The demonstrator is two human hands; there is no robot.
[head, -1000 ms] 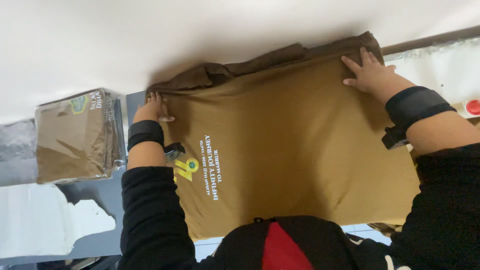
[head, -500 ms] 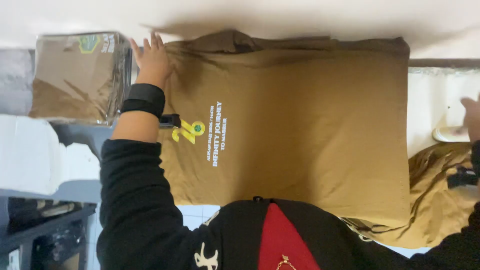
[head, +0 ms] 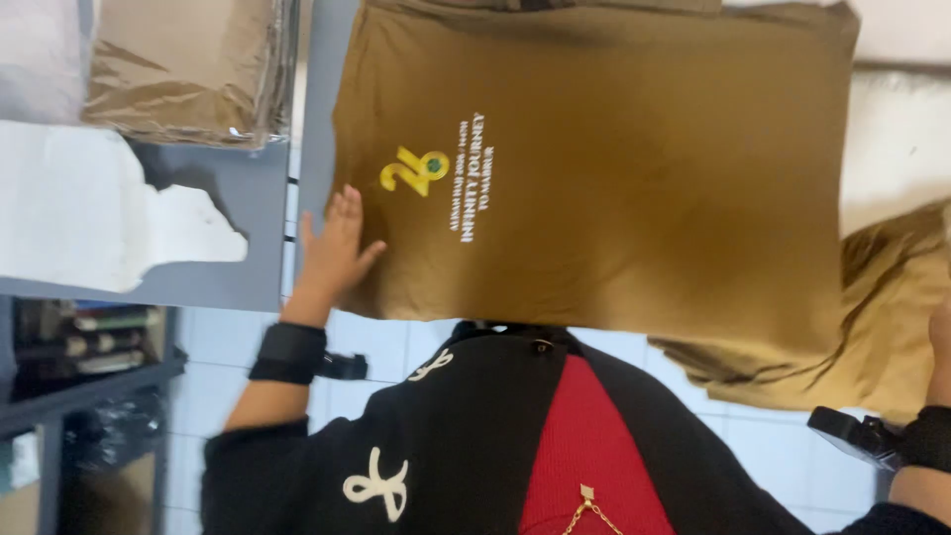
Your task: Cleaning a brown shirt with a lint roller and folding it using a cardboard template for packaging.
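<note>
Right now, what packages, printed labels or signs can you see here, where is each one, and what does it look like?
Plastic-wrapped package: top left, on the grey table; flat, clear glossy wrap around folded brown cloth.
Printed emblem: on the brown shirt, just above the left hand; yellow curly figure with a small green round spot.
Printed lettering: beside the emblem; a few short white lines.
No signs or screens show.

One head-worn camera looks steeply down and close over the wearer's chest onto the worktop (head: 248,267); the right edge of its view seems cropped.
</note>
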